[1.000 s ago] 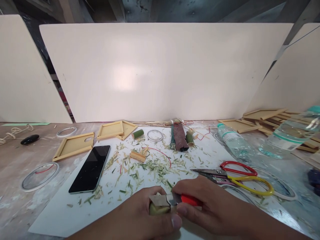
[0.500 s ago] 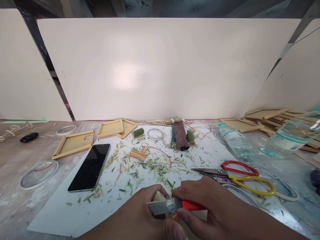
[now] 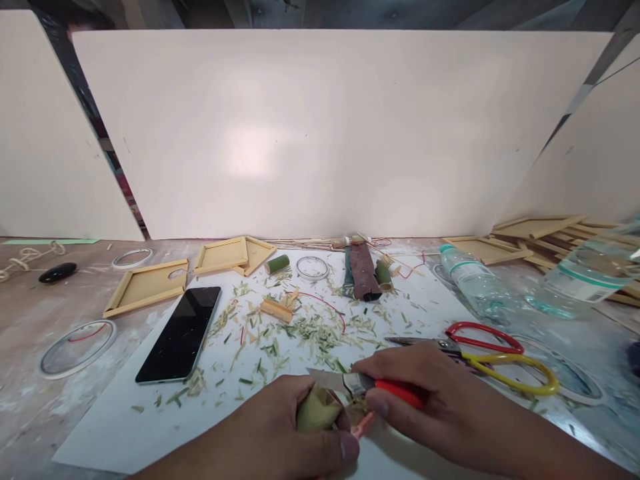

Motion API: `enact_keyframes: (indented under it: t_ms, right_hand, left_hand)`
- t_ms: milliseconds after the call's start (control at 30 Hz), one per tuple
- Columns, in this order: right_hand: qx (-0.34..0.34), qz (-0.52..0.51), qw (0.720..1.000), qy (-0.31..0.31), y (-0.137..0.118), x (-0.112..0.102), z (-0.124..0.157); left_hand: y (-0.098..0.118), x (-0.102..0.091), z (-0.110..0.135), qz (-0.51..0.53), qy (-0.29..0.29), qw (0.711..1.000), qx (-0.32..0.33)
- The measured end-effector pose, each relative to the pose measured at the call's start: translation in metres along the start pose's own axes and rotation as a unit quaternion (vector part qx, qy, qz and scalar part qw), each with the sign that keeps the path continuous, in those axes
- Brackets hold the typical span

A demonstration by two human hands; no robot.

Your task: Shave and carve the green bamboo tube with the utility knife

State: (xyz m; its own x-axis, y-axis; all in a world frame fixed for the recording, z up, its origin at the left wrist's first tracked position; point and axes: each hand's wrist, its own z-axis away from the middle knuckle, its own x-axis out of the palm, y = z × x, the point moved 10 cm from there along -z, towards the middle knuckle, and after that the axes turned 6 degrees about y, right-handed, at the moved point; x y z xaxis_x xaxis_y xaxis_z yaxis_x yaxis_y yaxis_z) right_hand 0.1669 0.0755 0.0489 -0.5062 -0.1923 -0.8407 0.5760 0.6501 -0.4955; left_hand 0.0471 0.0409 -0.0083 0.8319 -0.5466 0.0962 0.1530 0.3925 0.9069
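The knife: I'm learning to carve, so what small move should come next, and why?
Perhaps bring the knife lightly against the bamboo piece for a shaving stroke: the left hand holds the piece, the right hand grips the red handle, and the blade is close by.

Both forearms [image 3: 205, 445] are angled inward; left hand [image 3: 295, 448] is curled closed, right hand [image 3: 436, 397] is likewise closed just beside it.

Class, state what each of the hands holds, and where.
The right hand holds a utility knife by its red handle; the left hand holds a pale green bamboo piece around its sides.
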Motion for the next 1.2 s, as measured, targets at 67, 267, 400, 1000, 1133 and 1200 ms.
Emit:
enact_keyframes:
  t_ms: [67, 267, 400, 1000, 1133, 1200]
  right_hand:
    - [0.008, 0.006, 1.0, -0.004, 0.002, 0.002, 0.0]
    - [-0.026, 0.039, 0.998, -0.047, -0.008, 0.017, 0.001]
    - [-0.046, 0.042, 0.996, -0.059, -0.012, 0.023, 0.003]
    - [0.008, 0.047, 0.999, 0.012, 0.005, 0.001, -0.005]
    - [0.003, 0.079, 0.997, -0.026, 0.008, 0.005, -0.002]
    - [-0.003, 0.083, 0.996, -0.035, 0.008, 0.007, -0.001]
  left_hand:
    - [-0.002, 0.001, -0.003, 0.029, 0.007, 1.0, 0.001]
    - [-0.018, -0.008, -0.012, 0.071, 0.057, 0.996, 0.006]
    - [-0.022, -0.01, -0.014, 0.063, 0.059, 0.996, 0.019]
    - [-0.015, -0.003, -0.01, 0.091, 0.076, 0.993, 0.001]
    - [-0.01, 0.0, -0.012, 0.13, 0.058, 0.989, 0.029]
    - [-0.012, 0.003, -0.013, 0.154, 0.038, 0.987, 0.028]
